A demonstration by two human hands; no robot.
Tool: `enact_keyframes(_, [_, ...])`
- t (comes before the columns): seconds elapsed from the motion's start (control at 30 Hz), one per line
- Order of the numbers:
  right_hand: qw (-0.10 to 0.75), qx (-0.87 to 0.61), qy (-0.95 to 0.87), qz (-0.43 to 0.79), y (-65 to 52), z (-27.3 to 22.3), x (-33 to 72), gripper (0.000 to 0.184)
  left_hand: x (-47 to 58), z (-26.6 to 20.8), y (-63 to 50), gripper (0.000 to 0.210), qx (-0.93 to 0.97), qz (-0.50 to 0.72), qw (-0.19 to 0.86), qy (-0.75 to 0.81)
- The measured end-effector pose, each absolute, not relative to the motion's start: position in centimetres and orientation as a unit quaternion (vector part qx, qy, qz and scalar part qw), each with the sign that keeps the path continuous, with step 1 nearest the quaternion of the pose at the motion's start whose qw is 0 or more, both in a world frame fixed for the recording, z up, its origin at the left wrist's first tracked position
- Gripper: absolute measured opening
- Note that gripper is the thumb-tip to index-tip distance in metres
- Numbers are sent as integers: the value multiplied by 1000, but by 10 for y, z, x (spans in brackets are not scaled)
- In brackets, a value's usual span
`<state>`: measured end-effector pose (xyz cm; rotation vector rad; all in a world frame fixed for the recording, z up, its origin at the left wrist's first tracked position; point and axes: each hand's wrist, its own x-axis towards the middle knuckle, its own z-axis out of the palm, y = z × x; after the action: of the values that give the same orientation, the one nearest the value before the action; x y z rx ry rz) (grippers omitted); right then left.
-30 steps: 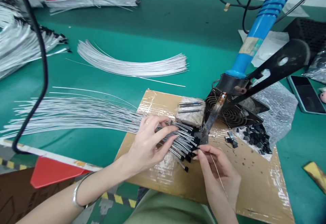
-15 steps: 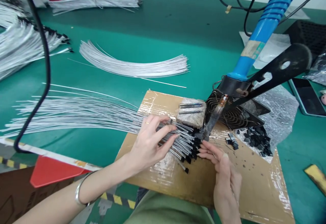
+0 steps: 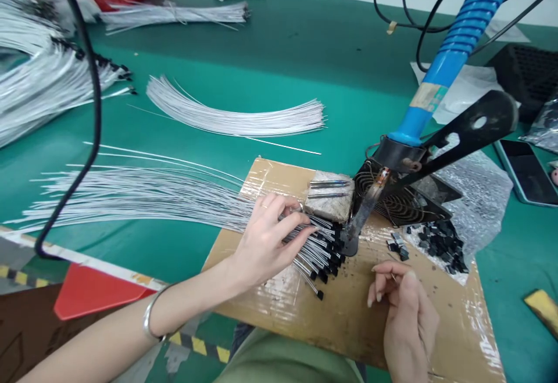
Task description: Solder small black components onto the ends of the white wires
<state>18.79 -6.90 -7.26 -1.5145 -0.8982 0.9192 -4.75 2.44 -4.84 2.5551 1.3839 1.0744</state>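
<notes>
A fan of thin white wires point(image 3: 174, 194) with small black ends point(image 3: 325, 269) runs from the table onto a cardboard sheet point(image 3: 340, 325). Over the wires, close to those ends, my left hand point(image 3: 272, 235) is bent, its thumb and index fingertips nearly together on a wire. The soldering iron point(image 3: 366, 206) points down in its holder, its tip just right of the black ends. My right hand point(image 3: 405, 307) is curled over the cardboard, apart from the wires. A thin metallic sliver shows between its fingers, but I cannot make out what it is.
Black pieces point(image 3: 442, 243) lie on bubble wrap point(image 3: 483, 197) at right, beside a phone point(image 3: 532, 171). A stone-like block point(image 3: 329, 203) carries thin rods. Another white wire bundle point(image 3: 235, 118) lies behind. A black cable point(image 3: 93, 92) hangs at left; a blue tube point(image 3: 457, 52) slants above.
My right hand has moved away from the black ends, toward the right and nearer to me. The left hand stays on the wires, its fingers drawn slightly in. The view has shifted a little.
</notes>
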Motion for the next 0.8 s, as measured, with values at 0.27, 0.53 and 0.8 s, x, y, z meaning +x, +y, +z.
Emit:
enact_keyframes(0.27, [528, -667, -348, 395, -68, -60, 176, 51, -51, -42, 25, 10, 834, 342, 92, 422])
enact_keyframes(0.53, [498, -699, -339, 386, -67, -47, 168, 57, -66, -36, 30, 11, 901, 284, -22, 326])
enact_keyframes(0.8, [478, -709, -354, 378, -68, -45, 169, 58, -60, -21, 33, 22, 926, 207, -28, 313])
